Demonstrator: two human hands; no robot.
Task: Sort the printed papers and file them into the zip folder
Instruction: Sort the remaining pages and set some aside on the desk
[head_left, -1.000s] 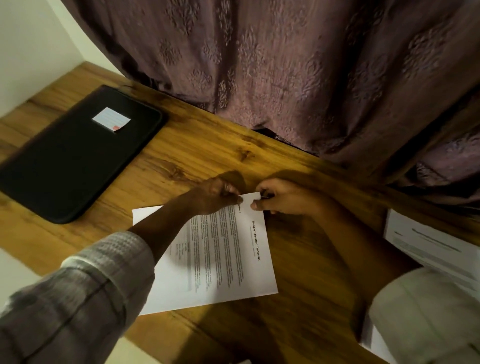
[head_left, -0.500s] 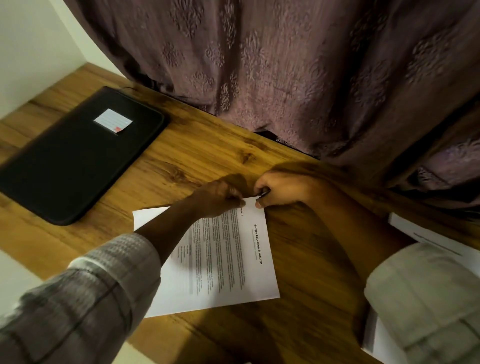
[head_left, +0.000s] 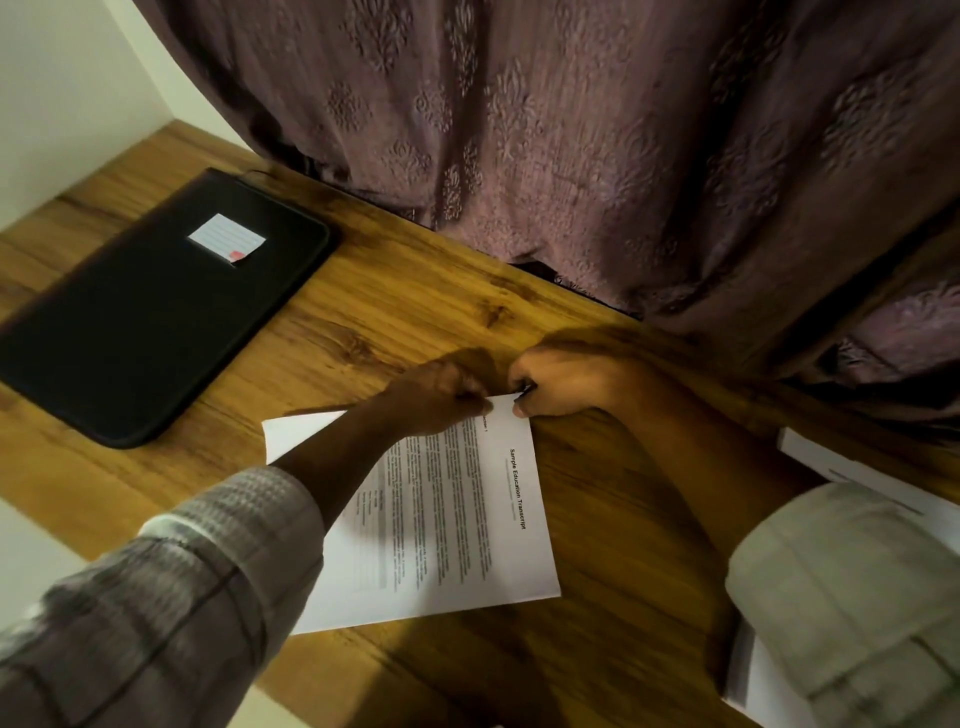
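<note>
While both meet at the far edge of the printed papers (head_left: 457, 519), I see my left hand (head_left: 436, 397) curled, pinching that edge, and my right hand (head_left: 561, 382) curled round a small dark object (head_left: 524, 388) at the corner. The zip folder (head_left: 156, 312) lies well left of the left hand, with bare worktop (head_left: 363, 312) between. A curtain (head_left: 571, 156) hangs just beyond both hands.

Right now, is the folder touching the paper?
Apart. The head view shows a strip of bare table between the folder and the paper.
</note>
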